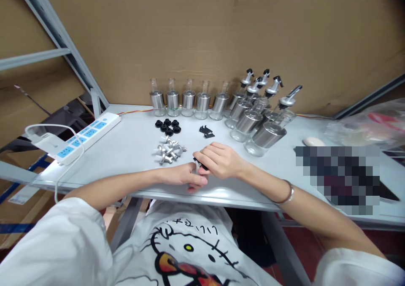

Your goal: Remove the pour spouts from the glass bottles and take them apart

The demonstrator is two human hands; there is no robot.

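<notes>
My left hand (185, 175) and my right hand (221, 161) meet at the table's front edge, both closed around one small pourer spout (199, 165). Parts of it show silver and black; the fingers cover most of it. The left hand grips it from below, while the right hand presses over its top. Just beyond the left hand lies a pile of silver pourer spouts (170, 151). Several black stoppers (168, 126) sit in a group behind that pile. To their right are a few small black flip caps (206, 131).
A row of open glass bottles with steel bands (189, 99) stands along the cardboard wall. At right, more bottles (268, 135) stand, several topped with pourers. A power strip (88, 136) with a white cable lies left. A white mouse-shaped object (313, 141) and plastic bag (370, 123) are right.
</notes>
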